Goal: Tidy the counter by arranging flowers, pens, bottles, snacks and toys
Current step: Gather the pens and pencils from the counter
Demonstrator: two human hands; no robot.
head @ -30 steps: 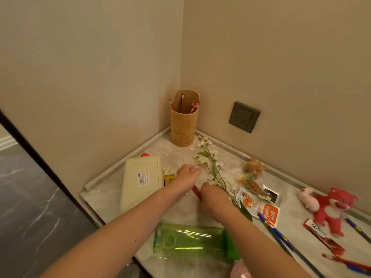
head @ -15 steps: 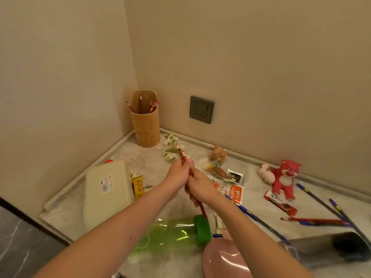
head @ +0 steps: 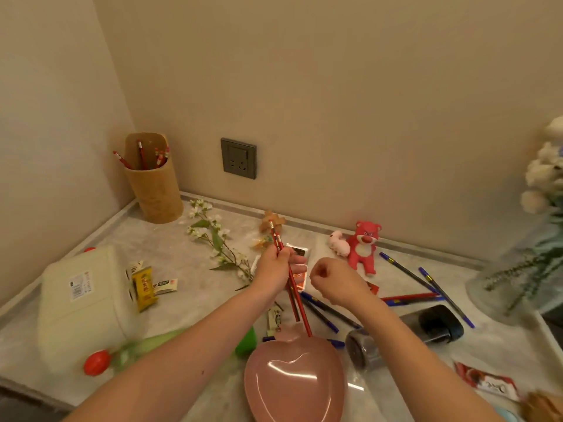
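Observation:
My left hand [head: 275,271] grips two red pencils [head: 289,280] above the middle of the marble counter [head: 170,248], their eraser ends pointing away from me. My right hand [head: 336,280] hovers just to the right with curled fingers and holds nothing. A wooden pen holder [head: 154,185] with several red pencils stands in the far left corner. A white flower sprig [head: 213,236] lies near it. Blue pens [head: 405,271] and a red pencil [head: 409,296] lie to the right. A red bear toy [head: 364,246] sits by the back wall.
A cream box [head: 82,300] and snack packets [head: 144,286] lie at the left, a green bottle [head: 243,342] under my left arm. A pink heart dish [head: 297,376], a dark bottle [head: 405,333] on its side, a glass flower vase [head: 518,269] and a wall socket [head: 239,158] are around.
The view swung right. My right hand let go of the pencils and moved right; my left hand now holds them alone.

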